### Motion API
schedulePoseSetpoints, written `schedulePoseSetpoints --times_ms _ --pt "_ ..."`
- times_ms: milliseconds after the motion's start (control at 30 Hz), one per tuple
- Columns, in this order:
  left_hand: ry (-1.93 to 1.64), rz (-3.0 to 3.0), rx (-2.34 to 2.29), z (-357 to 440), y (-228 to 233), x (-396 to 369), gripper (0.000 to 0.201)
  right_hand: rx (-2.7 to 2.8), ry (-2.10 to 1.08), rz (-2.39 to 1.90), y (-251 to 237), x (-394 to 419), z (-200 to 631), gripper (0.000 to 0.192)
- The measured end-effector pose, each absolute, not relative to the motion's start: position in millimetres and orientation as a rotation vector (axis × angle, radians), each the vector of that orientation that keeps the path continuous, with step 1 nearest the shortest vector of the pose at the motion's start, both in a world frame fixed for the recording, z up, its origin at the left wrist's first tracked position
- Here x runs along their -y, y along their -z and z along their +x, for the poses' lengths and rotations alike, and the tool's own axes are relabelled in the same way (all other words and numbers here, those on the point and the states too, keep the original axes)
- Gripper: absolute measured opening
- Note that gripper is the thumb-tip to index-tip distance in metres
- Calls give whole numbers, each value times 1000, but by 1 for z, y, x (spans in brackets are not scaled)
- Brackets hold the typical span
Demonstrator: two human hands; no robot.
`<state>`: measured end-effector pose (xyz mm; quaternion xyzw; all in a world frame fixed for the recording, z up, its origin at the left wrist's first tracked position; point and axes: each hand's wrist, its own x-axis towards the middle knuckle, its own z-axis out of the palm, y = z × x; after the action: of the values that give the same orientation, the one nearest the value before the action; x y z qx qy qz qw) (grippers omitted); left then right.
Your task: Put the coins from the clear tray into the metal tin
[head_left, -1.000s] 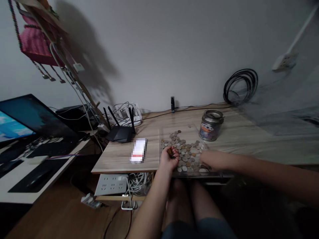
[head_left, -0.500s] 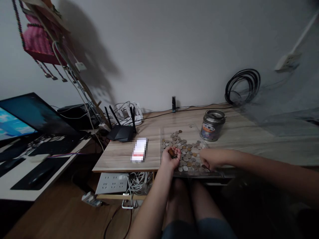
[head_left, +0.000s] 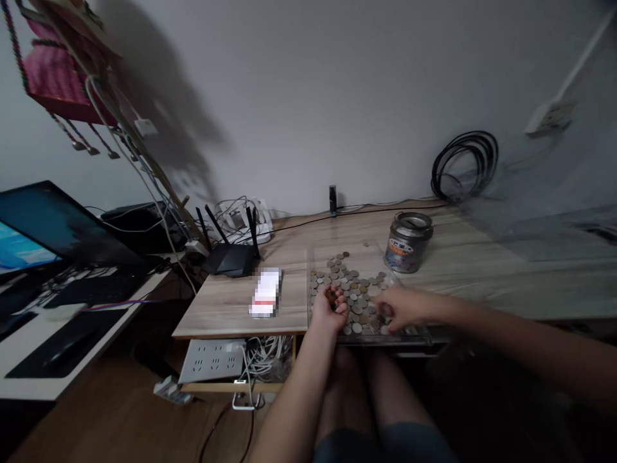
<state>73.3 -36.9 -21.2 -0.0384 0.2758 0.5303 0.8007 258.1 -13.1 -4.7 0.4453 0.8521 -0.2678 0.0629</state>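
Note:
My left hand point(head_left: 331, 307) is cupped palm up around several brownish coins point(head_left: 331, 297), its fingers curled over them. It rests low over a spread of loose silver and brass-coloured coins point(head_left: 354, 283). Just right of it, my right hand point(head_left: 396, 307) reaches down among the coins, slightly blurred. Its thumb and fingers close around a dark coin point(head_left: 386, 310) close to the front edge. The coins lie on a clear plastic sheet or tray point(head_left: 371, 254) on the wood-grain desk. Behind my right hand stands a metal can point(head_left: 409, 243) with a slot in its lid.
To the left lie a phone point(head_left: 266, 292) with a blurred screen and a black router point(head_left: 230, 257). A power strip point(head_left: 212, 359) and white cables sit in an open drawer below. A small dark bottle point(head_left: 332, 200) and coiled black cable point(head_left: 465, 166) are along the wall.
My right hand has moved left across the coins, nearer my left hand, and its fingers have come into clearer view. My left hand stays cupped around its coins. The view has shifted slightly.

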Motion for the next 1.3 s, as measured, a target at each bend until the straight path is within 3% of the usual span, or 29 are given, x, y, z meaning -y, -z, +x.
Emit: schedulePoseSetpoints --times_ms 400,633,833,900,1033,1133,1233,1300 --pt "-1130 -49 -613 77 19 41 23 -2522 810 1302 13 26 259 4" --pt "-1141 -128 -712 79 19 38 24 -2344 1218 1362 14 22 253 4" --pt "-1091 -65 -789 83 23 35 29 -2475 1722 1531 -2 -3 230 19" --pt "-1088 -61 -787 85 23 35 28 -2583 1725 1499 -4 -7 215 25" --pt "-1126 -89 -803 84 22 37 31 -2963 1314 1606 -11 -13 209 29" --pt "-1104 -54 -806 82 21 39 37 -3097 834 2070 -32 -27 240 32" --pt "-1057 34 -825 82 20 41 30 -2827 145 2631 -58 -51 288 34" --pt "-1034 97 -849 83 19 43 21 -2543 -131 2760 -69 -69 314 33"
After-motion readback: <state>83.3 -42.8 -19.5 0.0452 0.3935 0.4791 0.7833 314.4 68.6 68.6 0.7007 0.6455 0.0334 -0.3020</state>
